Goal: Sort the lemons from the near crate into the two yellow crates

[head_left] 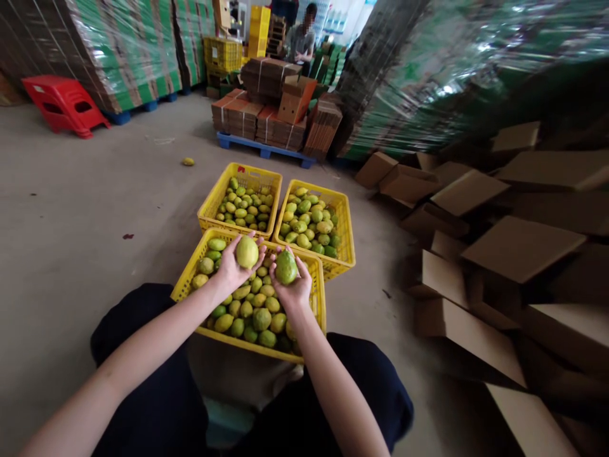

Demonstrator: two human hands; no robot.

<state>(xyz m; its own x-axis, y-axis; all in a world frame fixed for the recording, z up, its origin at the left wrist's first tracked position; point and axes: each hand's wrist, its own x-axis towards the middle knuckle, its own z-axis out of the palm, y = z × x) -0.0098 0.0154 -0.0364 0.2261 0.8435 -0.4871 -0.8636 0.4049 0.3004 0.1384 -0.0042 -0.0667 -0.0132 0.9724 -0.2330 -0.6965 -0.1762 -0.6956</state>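
Note:
My left hand (231, 269) is turned palm up, its fingers curled round a yellow lemon (247, 252). To the right of it, my right hand (295, 293) cups a green lemon (286, 267) with a bumpy skin. Both hands are above the near yellow crate (252, 348), which stands between my knees and holds many green and yellow lemons (261, 319). Behind it, side by side, are a left yellow crate (205, 214) and a right yellow crate (351, 238), both holding similar lemons. My forearms and hands hide part of the near crate's fruit.
Cardboard boxes (523, 247) are heaped on the right. Flattened cartons (238, 114) lie on a blue pallet (264, 150) ahead. A red stool (64, 105) stands at far left, and one lemon (188, 162) lies on the floor. Another person (302, 44) is at the back.

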